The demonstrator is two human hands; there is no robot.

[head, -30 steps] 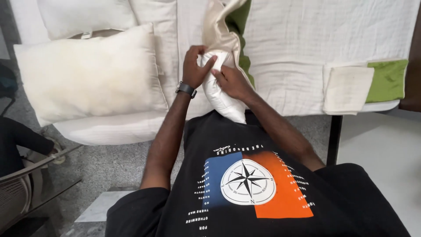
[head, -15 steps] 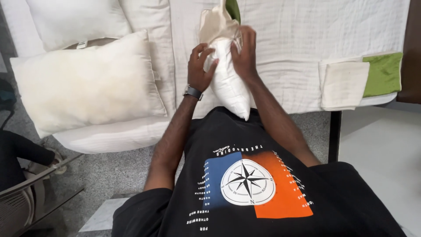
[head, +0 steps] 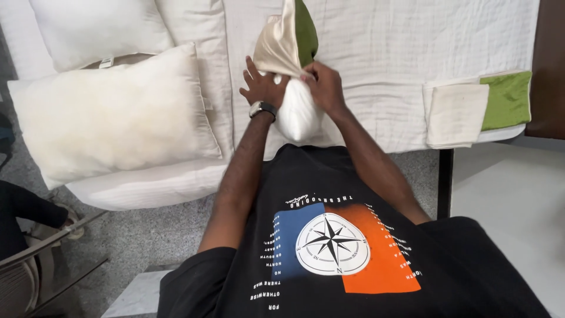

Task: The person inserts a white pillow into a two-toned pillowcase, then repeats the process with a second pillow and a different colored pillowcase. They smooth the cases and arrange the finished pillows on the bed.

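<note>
A small white cushion insert (head: 297, 115) stands on end at the near edge of the bed, its top pushed into a cream and green cushion cover (head: 288, 38). My left hand (head: 262, 88), with a watch on the wrist, presses against the left side of the insert where the cover's mouth begins, fingers spread. My right hand (head: 323, 85) grips the cover's edge and the insert from the right. The insert's upper part is hidden inside the cover.
A large white pillow (head: 112, 118) lies at the left of the bed, another pillow (head: 94, 26) behind it. A folded cream and green cover (head: 471, 109) rests at the right edge of the white quilted bedspread (head: 400, 53). A dark chair frame (head: 41, 259) stands low left.
Both hands have moved up the insert toward the cover's mouth. More of the insert now sits inside the cover, and the cover stands more upright.
</note>
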